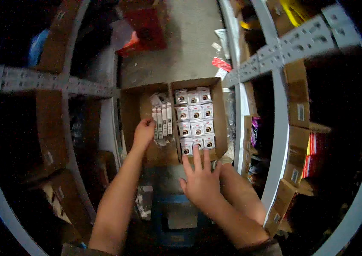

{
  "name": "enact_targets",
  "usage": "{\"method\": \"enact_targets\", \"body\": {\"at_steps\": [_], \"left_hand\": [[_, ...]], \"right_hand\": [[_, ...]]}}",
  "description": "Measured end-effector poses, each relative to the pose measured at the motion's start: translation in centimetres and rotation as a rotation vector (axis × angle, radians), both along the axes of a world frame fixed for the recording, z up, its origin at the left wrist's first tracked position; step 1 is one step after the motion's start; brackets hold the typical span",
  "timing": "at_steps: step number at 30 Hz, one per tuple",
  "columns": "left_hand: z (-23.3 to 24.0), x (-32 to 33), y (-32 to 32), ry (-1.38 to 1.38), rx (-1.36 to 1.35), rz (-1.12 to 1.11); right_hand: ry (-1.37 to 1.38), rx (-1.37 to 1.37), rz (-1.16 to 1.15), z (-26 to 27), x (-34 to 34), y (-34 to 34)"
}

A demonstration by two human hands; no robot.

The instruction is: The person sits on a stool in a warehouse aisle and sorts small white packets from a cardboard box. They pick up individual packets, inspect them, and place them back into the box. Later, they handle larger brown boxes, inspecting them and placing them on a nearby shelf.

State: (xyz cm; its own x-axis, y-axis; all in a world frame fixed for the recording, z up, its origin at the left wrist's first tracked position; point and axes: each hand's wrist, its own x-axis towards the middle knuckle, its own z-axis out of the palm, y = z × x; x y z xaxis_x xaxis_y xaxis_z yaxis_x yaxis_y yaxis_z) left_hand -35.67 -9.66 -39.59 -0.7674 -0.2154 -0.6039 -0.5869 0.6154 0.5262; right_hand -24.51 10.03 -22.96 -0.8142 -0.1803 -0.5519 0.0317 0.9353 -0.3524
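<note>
Two open cardboard boxes stand side by side on the floor. In the right cardboard box (220,112) lie rows of small white printed packets (196,112). My right hand (200,182) hovers over its near edge with fingers spread, the fingertips at the nearest row of packets; nothing is in its grasp. The left cardboard box (131,110) holds several slim white boxes (165,120) standing on edge along its right side, with clear plastic wrap around them. My left hand (144,131) is inside this box, fingertips bent together beside the leftmost slim box; whether they grip it is unclear.
Metal shelving uprights (278,96) with cardboard cartons (297,112) flank the aisle on both sides. A red box (149,30) stands farther up the concrete floor. Plastic wrappers (222,64) lie by the right shelf. A dark blue plastic stool or crate (176,236) is nearest my body.
</note>
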Motion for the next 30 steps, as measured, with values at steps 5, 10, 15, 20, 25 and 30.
{"method": "enact_targets", "body": {"at_steps": [5,10,15,20,25,30], "left_hand": [[-10.8,-6.9,-1.2,0.115,-0.163,-0.220],[-21.2,-10.5,-2.5,-0.094,-0.271,-0.622],[-29.7,-11.2,-9.0,-0.027,-0.216,-0.361],[-30.1,-10.5,-7.3,0.160,-0.224,-0.184],[-14.9,-4.9,0.7,0.178,0.074,-0.024],[2.7,1.0,4.7,0.073,0.618,0.516]], "right_hand": [[0.039,-0.002,-0.128,-0.6,-0.4,2.0],[-0.008,0.043,-0.164,-0.8,0.0,2.8],[-0.007,-0.062,-0.079,0.3,0.3,1.3],[-0.001,-0.022,-0.072,-1.5,0.5,0.6],[0.062,0.032,-0.131,-4.4,0.4,1.0],[-0.066,-0.435,-0.621,-5.3,-3.1,0.8]]}}
